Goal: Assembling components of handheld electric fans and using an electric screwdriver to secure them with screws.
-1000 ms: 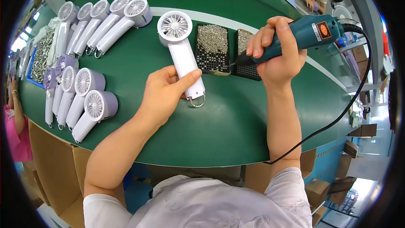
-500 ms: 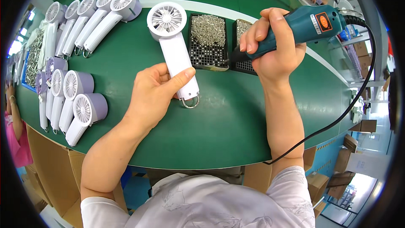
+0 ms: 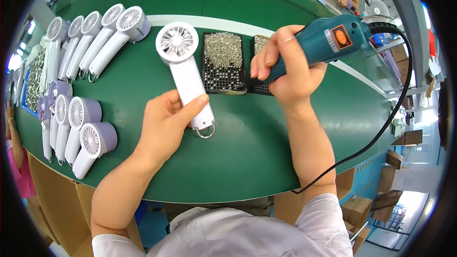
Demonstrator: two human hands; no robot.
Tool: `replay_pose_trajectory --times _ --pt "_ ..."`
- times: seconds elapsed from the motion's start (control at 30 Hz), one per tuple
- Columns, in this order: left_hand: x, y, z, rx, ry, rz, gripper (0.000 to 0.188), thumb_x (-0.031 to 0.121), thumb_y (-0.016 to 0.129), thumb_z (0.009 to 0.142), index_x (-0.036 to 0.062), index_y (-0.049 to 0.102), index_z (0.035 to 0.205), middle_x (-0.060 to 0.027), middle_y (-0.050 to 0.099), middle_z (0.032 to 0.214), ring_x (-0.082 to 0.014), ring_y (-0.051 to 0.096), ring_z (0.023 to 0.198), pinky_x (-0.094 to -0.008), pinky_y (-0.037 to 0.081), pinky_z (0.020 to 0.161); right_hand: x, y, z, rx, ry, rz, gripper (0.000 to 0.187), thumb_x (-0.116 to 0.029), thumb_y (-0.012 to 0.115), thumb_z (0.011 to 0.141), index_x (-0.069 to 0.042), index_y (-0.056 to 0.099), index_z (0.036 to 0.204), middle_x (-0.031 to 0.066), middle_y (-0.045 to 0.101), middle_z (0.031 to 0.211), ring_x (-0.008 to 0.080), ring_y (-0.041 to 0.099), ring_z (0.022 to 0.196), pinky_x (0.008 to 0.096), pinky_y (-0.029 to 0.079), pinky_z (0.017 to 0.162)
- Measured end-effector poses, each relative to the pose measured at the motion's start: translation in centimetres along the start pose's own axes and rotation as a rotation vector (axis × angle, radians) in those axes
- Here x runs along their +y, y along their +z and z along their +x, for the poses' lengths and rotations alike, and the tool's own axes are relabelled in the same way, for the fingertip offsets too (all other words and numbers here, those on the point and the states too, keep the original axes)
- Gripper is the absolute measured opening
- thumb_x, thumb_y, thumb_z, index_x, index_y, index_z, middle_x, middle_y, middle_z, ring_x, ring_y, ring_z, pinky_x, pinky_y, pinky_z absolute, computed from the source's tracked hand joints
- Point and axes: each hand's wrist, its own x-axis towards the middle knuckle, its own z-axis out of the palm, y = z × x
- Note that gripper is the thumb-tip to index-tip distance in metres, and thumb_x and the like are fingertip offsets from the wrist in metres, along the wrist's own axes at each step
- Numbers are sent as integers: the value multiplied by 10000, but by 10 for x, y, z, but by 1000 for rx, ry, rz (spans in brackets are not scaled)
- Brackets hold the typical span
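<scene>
A white handheld fan [image 3: 188,83] with a round grille and a metal loop at its lower end is gripped by my left hand [image 3: 164,121]. My thumb lies across the handle, near the loop, and the grille points away from me. My right hand [image 3: 297,74] is wrapped around a teal electric screwdriver [image 3: 319,43] whose black cord loops down to the right. The driver's front end sits over the right screw tray [image 3: 262,87], and my fingers partly cover its tip. Beside the fan stands a black perforated tray [image 3: 224,87] with a heap of small screws.
At the left lie an upper row of white fans [image 3: 112,52] and a lower group of white-and-lilac fans [image 3: 83,135]. Behind them a blue bin [image 3: 29,102] holds metal loops. Cardboard boxes [image 3: 54,195] stand below the green table [image 3: 228,162]. Co-workers are at the far right and left edge.
The whole view has shifted, so the table and its contents appear lower and slightly left. The screwdriver has moved a little left relative to the trays. Both hands keep their grips.
</scene>
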Motion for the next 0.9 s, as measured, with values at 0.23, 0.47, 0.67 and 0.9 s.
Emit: replay_pose_trajectory --times 0.23,0.47,0.67,0.9 --pt "1 2 0 32 -16 -3 281 185 736 985 -62 697 1114 -64 736 910 -93 679 774 -259 550 704 -7 10 -3 -85 -17 -81 67 -10 611 974 19 582 921 91 585 633 155 539 446 336 516 436" --pt "1 2 1 29 4 8 294 197 726 993 -65 691 1121 -67 732 906 -93 677 769 -261 550 697 -3 7 0 -35 -41 -88 107 -51 609 989 50 613 954 84 590 641 160 570 455 338 523 436" --pt "0 1 2 4 13 -15 310 213 730 990 -69 689 1114 -78 735 902 -105 689 756 -264 552 680 -1 5 0 23 23 47 83 -36 678 963 37 642 945 56 642 622 127 622 496 281 527 480" --pt "-3 -1 3 11 44 6 337 263 747 976 -61 709 1060 -73 737 861 -98 687 747 -247 535 654 -6 8 0 11 -42 26 94 -52 619 985 40 612 968 85 597 637 165 563 461 337 521 457"
